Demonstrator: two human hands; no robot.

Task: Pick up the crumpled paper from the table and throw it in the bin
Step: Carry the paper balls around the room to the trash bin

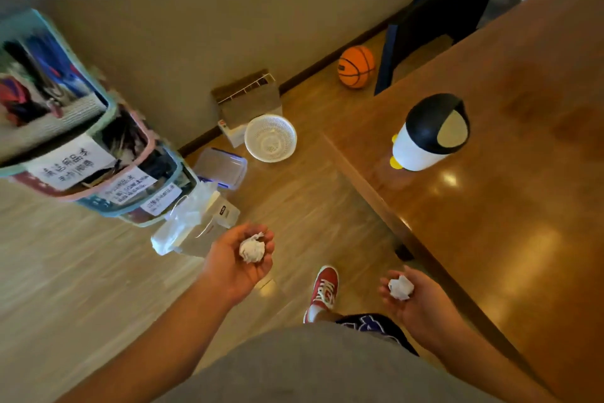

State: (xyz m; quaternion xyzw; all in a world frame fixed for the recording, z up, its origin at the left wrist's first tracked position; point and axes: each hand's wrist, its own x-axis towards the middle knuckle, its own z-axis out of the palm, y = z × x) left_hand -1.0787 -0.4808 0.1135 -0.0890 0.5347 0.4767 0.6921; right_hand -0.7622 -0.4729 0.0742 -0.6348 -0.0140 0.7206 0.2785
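Note:
My left hand is palm up over the wooden floor and cups a white crumpled paper ball. Close to the table's edge, my right hand is also palm up and holds a second crumpled paper ball. A white mesh bin stands on the floor ahead, near the wall. On the brown wooden table at the right stands a small penguin-shaped bin, white with a black swing lid.
Stacked plastic storage baskets with paper labels stand at the left. Clear lidded boxes and a plastic bag lie on the floor beside them. An orange basketball rests by the wall. My red shoe is below.

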